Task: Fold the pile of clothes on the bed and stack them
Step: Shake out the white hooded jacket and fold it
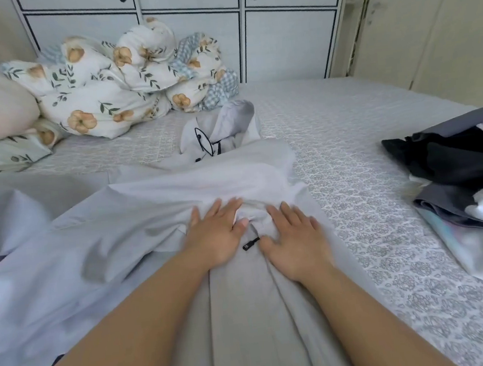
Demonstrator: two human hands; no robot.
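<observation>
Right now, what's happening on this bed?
A person is folding laundry. Both hands, left and right, lie flat with fingers spread on a light grey jacket, either side of its black zipper pull. The hood lies at the far end. A pile of dark and light clothes waits at the right on the bed.

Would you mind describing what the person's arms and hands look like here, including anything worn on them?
Both forearms are bare as far as the frame shows: no sleeves, cuffs or gloves. The left hand and right hand carry no visible rings, watch, bracelets or markings. Nails look short and unpainted, though slight blur limits detail.
</observation>
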